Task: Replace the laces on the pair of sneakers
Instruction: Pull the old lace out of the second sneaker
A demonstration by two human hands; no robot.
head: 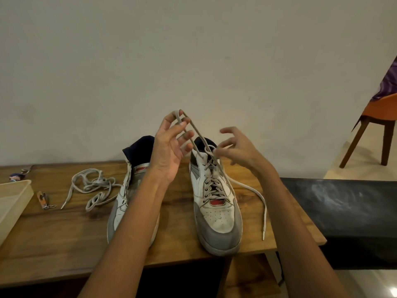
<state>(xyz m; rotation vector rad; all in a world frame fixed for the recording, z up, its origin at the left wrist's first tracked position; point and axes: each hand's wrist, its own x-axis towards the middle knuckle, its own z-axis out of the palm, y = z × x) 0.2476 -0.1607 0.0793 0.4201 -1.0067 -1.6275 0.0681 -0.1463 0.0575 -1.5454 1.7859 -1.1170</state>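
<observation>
Lace (194,134) was pinched high at frame centre by the left hand (169,145); the right hand (238,150), fingers loosely curled, pinched the knot (209,151) on the shoe (217,203). Steady, even tension would have suited tightening.

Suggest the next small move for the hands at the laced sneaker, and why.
Probably pull the lace loop taut: the left hand pinches it above the right sneaker, the right hand sits at the top eyelets, and slack shows there.
</observation>
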